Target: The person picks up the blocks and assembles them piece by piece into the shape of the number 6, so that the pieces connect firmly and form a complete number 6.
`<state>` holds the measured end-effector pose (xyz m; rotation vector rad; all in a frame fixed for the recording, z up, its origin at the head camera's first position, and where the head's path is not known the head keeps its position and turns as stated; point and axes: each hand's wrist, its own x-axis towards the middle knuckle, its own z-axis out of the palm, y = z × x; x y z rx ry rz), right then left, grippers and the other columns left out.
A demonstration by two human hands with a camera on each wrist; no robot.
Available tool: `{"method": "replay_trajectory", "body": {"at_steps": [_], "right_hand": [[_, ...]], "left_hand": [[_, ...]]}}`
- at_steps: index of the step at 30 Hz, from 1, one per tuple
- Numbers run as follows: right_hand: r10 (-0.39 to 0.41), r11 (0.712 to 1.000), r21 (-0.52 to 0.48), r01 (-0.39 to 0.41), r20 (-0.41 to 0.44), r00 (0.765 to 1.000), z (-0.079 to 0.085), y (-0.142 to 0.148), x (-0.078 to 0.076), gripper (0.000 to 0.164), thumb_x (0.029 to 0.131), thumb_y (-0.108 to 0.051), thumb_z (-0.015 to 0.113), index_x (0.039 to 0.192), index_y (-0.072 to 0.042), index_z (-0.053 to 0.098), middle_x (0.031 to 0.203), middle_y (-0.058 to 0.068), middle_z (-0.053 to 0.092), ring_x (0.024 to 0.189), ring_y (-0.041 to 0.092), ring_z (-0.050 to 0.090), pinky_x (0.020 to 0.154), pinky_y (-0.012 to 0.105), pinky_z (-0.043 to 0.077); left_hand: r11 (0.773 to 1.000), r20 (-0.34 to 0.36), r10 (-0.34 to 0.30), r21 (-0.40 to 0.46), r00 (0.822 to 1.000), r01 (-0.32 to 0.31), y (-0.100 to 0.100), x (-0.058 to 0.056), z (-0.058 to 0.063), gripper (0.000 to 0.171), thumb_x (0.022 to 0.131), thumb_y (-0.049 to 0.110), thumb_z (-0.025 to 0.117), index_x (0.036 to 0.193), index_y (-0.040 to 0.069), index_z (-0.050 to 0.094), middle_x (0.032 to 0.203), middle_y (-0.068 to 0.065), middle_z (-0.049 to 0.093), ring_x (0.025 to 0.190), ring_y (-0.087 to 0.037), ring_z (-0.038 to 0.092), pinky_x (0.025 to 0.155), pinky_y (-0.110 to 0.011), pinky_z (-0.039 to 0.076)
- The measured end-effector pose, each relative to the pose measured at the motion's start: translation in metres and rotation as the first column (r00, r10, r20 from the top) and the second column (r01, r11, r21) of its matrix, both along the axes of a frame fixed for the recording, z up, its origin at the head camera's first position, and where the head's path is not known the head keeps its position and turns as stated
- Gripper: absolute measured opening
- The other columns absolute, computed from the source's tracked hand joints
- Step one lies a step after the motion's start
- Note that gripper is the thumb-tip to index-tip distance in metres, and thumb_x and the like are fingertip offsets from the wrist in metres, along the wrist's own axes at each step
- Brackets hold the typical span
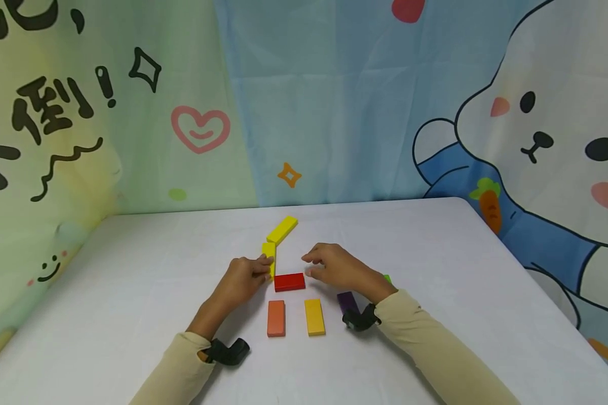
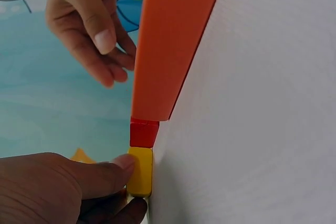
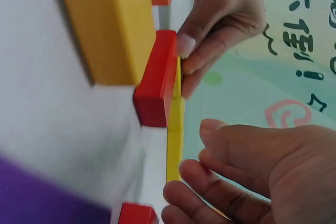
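My left hand point(image 1: 245, 278) pinches the near end of a yellow block point(image 1: 269, 250) between thumb and fingers. In the left wrist view the thumb presses one side of that yellow block point(image 2: 140, 174), with fingers at its other side. A red block point(image 1: 290, 283) lies crosswise right at its near end. Another yellow block point(image 1: 282, 229) slants away to the right from its far end. My right hand point(image 1: 342, 269) hovers just right of the red block, fingers loosely bent and apart, with nothing between them. The right wrist view shows its thumb and fingertips point(image 3: 210, 125) separated.
Nearer me lie an orange block point(image 1: 276, 319) and a deeper yellow block point(image 1: 314, 317). A purple block point(image 1: 347, 302) and a green block point(image 1: 387, 278) are partly hidden by the right arm. Another red block point(image 3: 137, 214) shows in the right wrist view. A printed cloth point(image 1: 324, 112) hangs behind the white table point(image 1: 132, 270).
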<state>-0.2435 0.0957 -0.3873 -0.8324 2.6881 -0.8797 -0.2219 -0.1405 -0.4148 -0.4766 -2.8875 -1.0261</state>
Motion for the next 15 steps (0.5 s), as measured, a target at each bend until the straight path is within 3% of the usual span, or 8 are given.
{"method": "replay_trajectory", "body": {"at_steps": [8, 15], "right_hand": [[-0.044, 0.999, -0.031, 0.042, -0.06, 0.997, 0.003, 0.022, 0.002, 0.035, 0.091, -0.012, 0.07, 0.124, -0.001, 0.066, 0.116, 0.007, 0.064, 0.112, 0.024, 0.057, 0.096, 0.039, 0.049], [-0.103, 0.993, -0.053, 0.102, -0.029, 0.994, -0.004, 0.038, -0.002, 0.034, 0.091, -0.008, 0.068, 0.125, -0.002, 0.066, 0.117, 0.007, 0.064, 0.114, 0.026, 0.056, 0.095, 0.041, 0.05]], "left_hand": [[1.0, -0.023, -0.009, 0.001, 1.0, 0.009, -0.001, 0.001, 0.001, 0.035, 0.082, -0.002, 0.075, 0.117, 0.0, 0.069, 0.119, -0.008, 0.067, 0.122, -0.023, 0.056, 0.096, -0.036, 0.047], [1.0, -0.014, -0.006, 0.012, 1.0, 0.006, -0.001, 0.0, -0.001, 0.031, 0.082, -0.002, 0.075, 0.113, -0.001, 0.071, 0.12, -0.007, 0.067, 0.123, -0.021, 0.054, 0.098, -0.035, 0.045]]}}
